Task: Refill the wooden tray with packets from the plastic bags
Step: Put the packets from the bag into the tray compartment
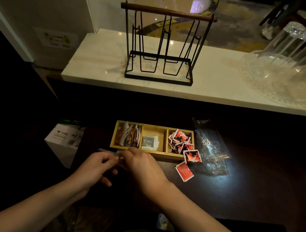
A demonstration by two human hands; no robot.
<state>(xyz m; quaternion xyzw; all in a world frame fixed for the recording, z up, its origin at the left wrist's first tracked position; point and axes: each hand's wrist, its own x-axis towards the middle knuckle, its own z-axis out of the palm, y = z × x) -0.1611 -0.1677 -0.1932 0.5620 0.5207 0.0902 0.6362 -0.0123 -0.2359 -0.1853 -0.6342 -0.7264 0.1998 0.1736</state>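
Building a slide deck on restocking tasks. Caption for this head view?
Both hands work a clear bag before the three-compartment wooden tray; red packets spill beside it.

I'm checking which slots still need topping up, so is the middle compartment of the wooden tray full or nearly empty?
Nearly empty: the middle compartment of the three-slot wooden tray holds only a few grey-and-white packets, with bare wood behind.

wire rack (160, 50) on marble counter (98, 62) | glassware (284, 57) right | paper box (64, 139) left

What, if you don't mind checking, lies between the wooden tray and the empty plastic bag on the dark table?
In the head view, two red packets lie between the wooden tray and the plastic bag: one overlaps the tray's front right corner, the other lies nearer on the table.
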